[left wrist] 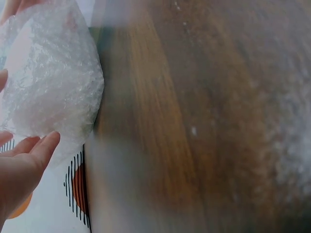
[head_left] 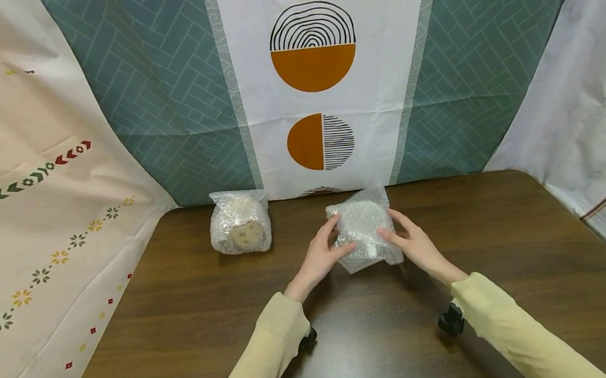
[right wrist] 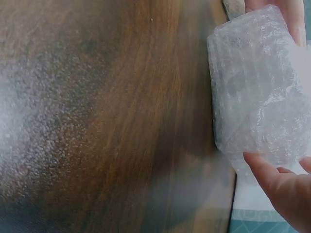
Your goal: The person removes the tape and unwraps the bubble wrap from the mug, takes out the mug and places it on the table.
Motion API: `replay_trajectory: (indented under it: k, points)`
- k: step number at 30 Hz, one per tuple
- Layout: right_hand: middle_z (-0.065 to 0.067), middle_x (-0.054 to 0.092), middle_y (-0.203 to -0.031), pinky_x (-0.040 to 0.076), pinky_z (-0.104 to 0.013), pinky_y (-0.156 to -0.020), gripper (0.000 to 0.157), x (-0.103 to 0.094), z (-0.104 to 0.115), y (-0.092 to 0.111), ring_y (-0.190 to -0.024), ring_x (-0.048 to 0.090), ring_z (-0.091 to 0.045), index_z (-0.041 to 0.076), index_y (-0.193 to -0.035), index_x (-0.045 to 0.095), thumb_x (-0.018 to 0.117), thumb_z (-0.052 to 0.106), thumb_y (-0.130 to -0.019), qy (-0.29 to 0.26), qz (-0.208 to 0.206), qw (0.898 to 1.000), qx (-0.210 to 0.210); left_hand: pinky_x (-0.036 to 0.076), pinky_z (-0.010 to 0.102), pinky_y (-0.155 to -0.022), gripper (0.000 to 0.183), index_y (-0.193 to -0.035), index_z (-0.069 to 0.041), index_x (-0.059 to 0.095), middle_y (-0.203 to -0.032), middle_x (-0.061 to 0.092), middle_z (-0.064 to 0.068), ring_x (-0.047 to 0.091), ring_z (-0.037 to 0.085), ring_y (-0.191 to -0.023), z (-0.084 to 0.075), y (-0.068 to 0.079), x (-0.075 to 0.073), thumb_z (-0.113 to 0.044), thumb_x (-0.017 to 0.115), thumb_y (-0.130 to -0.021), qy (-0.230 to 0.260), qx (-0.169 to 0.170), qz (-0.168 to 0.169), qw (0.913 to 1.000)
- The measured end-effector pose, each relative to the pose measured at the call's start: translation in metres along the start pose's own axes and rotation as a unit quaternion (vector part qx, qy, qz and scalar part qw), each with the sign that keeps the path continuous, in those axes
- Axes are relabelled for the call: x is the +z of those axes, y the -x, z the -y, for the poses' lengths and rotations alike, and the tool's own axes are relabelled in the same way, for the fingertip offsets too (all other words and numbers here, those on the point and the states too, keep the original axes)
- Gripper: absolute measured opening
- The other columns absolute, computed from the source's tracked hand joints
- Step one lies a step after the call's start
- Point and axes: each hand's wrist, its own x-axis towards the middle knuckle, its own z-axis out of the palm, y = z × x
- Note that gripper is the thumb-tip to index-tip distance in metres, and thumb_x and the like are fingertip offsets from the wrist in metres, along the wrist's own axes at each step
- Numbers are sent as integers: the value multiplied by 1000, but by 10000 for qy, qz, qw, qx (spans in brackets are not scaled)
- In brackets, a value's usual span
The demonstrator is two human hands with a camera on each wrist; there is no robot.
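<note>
A person's left hand and right hand hold a rounded package in clear bubble wrap between them, near the far edge of a dark brown wooden surface. Each grip spans one side, thumb toward the front. The step looks like steadying or positioning it; the next move likely calls for gentle, even pressure. A second bubble-wrapped parcel with a beige patch sits to the left. Wrap obscures the contents; whether the held package touches wood, I can't tell.
</note>
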Motion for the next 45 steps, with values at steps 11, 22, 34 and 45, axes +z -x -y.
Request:
replay_trajectory:
  k: [11, 22, 34, 45]
  points:
    - [-18, 23, -142, 39, -51, -86, 69, 1, -23, -7, -114, 41, -40, 7, -143, 22, 55, 36, -90, 90, -100, 9999, -109, 34, 46, -92, 74, -142, -9, 28, -139, 31, 12, 36, 32, -121, -1, 4, 0, -26, 68, -82, -10, 43, 12, 10000]
    - [-20, 24, -141, 40, -50, -85, 69, 2, -24, -3, -112, 43, -41, 6, -142, 23, 56, 35, -90, 144, -109, 9997, -153, 36, 44, -91, 73, -142, -12, 28, -138, 33, 11, 38, 30, -119, 2, 8, 2, -28, 67, -83, -149, -21, 26, 9999]
    - [-21, 24, -141, 41, -50, -83, 67, 4, -20, 2, -112, 44, -40, 4, -142, 22, 56, 31, -90, 119, -57, 9998, -115, 38, 41, -90, 75, -142, -10, 29, -134, 36, 11, 41, 25, -116, 3, 13, 1, -34, 67, -82, -168, 106, 25, 9998]
    - [-26, 26, -138, 40, -51, -83, 61, 6, 17, 19, -110, 43, -44, -4, -139, 23, 54, 19, -92, 175, -78, 9998, -54, 35, 44, -93, 75, -142, -12, 28, -136, 34, 10, 39, 27, -118, 1, 15, 0, -29, 70, -81, 46, 6, 89, 9999]
